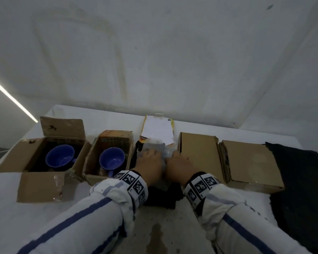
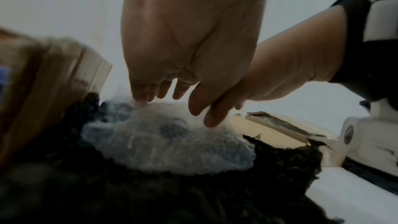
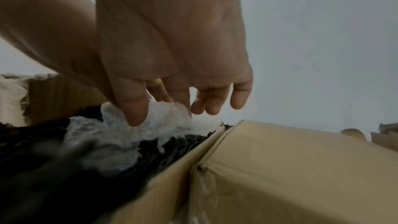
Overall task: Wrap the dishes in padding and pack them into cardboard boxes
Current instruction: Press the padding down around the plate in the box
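A bundle of clear bubble wrap [image 1: 162,150] [image 2: 168,142] [image 3: 112,135], with something bluish showing through it, lies on a black cloth [image 1: 162,197] at the middle of the table. My left hand [image 1: 149,158] [image 2: 168,98] presses down on its left side with fairly straight fingers. The right hand [image 1: 176,158] [image 3: 155,108] pinches a ruffled edge of the wrap between thumb and forefinger. Two blue mugs [image 1: 60,157] [image 1: 112,158] stand unwrapped, one in each of the open cardboard boxes [image 1: 42,186] [image 1: 92,156] on the left.
Two closed cardboard boxes [image 1: 200,154] [image 1: 251,162] lie right of my hands, the nearer one touching the black cloth. Another dark cloth [image 1: 301,180] covers the table's right end. A torn white and yellow paper packet [image 1: 157,129] lies behind the bundle, near the wall.
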The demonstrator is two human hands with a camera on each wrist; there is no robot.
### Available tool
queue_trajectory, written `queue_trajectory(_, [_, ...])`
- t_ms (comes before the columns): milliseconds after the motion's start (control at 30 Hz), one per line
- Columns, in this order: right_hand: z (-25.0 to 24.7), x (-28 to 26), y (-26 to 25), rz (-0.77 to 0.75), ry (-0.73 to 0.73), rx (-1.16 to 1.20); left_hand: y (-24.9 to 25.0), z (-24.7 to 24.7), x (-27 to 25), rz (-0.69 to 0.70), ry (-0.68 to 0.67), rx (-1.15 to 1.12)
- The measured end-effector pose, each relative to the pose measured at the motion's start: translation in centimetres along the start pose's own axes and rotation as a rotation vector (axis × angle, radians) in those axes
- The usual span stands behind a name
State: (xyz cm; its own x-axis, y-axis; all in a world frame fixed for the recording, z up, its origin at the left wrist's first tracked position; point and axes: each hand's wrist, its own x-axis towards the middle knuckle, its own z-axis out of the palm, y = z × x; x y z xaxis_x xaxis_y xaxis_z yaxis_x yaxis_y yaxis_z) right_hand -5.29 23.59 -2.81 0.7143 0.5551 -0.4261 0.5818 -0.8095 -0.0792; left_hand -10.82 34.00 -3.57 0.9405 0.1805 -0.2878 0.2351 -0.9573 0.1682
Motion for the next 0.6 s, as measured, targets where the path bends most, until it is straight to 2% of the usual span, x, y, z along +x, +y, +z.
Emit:
queue_trajectory(67, [-0.8,0.5,0.0,-0.043,0.047,-0.014,-0.1,1.0,1.2,-0.071,-0.132,-0.106])
queue_trajectory(100, [-0.9,0.8,0.0,-0.084,0.047,-0.055,-0.2,1.5,1.5,-0.104,-0.151,-0.131])
queue_trajectory(167, [-0.7,1.5,-0.2,-0.176,0.027,-0.176,-0.3,2.2,1.7,-0.151,-0.117,-0.146])
queue_trajectory(233, [0.1,2.4,-0.1,-0.184,-0.011,-0.204,-0.2,2.5,1.7,-0.181,-0.085,-0.124])
queue_trajectory(433, [0.6,4.2,0.8,-0.193,-0.166,-0.243,-0.7,2.6,3.0,-0.280,-0.259,-0.228])
queue_trajectory(600, [0.0,4.4,1.2,-0.247,-0.168,-0.169,-1.6,3.6,3.6,-0.265,-0.283,-0.263])
